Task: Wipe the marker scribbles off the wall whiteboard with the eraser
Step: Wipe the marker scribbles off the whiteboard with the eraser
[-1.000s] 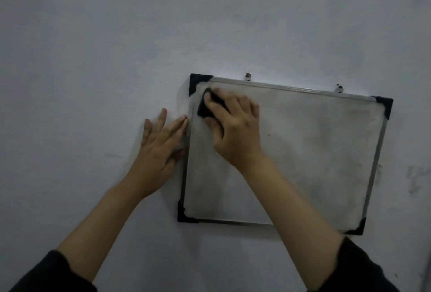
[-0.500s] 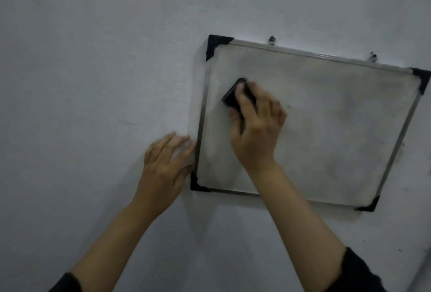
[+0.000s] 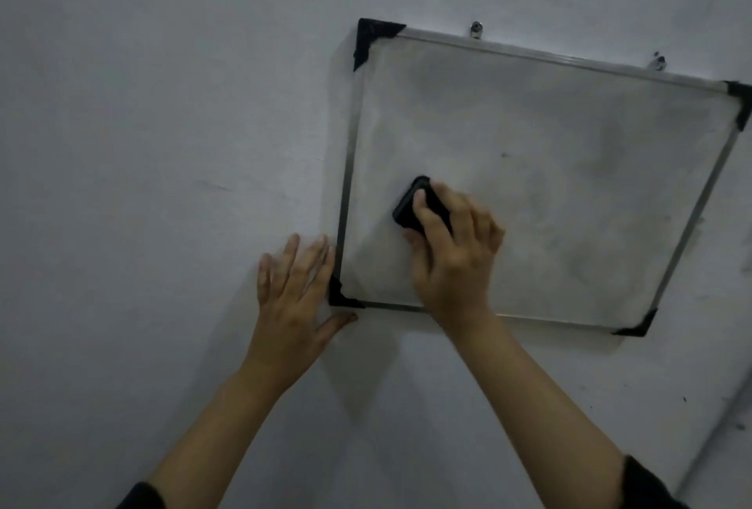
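Observation:
A small whiteboard point(image 3: 549, 150) with a metal frame and black corner caps hangs on the wall at the upper right. Its surface is smudged grey, with darker smears toward the right side. My right hand point(image 3: 455, 260) presses a black eraser point(image 3: 411, 205) flat against the board's lower left area. My left hand point(image 3: 293, 297) lies flat on the wall, fingers spread, touching the board's lower left corner cap point(image 3: 339, 297).
Two metal hooks point(image 3: 475, 29) hold the board's top edge. The bare grey wall point(image 3: 162, 142) fills the left and lower view. A few dark marks point(image 3: 732, 423) dot the wall at the lower right.
My right hand has slid the eraser down the board from its top left corner to the lower left area. My left hand has shifted down along the left frame to the bottom corner.

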